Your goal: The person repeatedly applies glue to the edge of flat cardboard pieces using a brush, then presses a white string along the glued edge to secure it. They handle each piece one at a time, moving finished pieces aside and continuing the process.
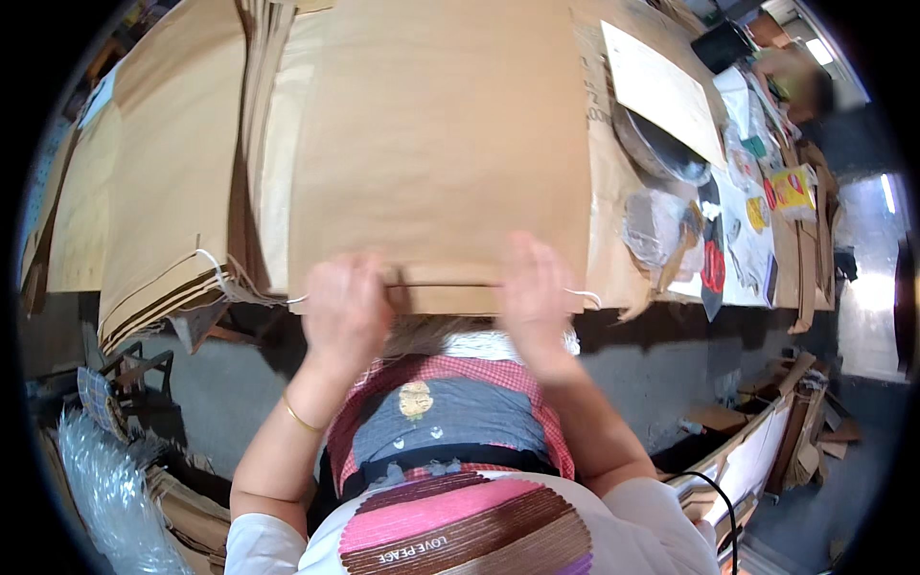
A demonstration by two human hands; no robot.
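A large sheet of brown kraft paper lies in front of me, its near edge folded over in a narrow strip. My left hand is closed on the left part of this fold, fingers curled over it. Farther right, my right hand grips the same fold with its fingers reaching up onto the sheet. Both hands are slightly blurred by motion. A white cord sticks out from the fold at the right; another end shows beside my left hand. Whatever the cord does inside the fold is hidden.
At the left stands a stack of brown paper sheets with white cord at its corner. To the right are a metal bowl under a pale board, a plastic bag, and red-handled scissors. Another person is at the far right.
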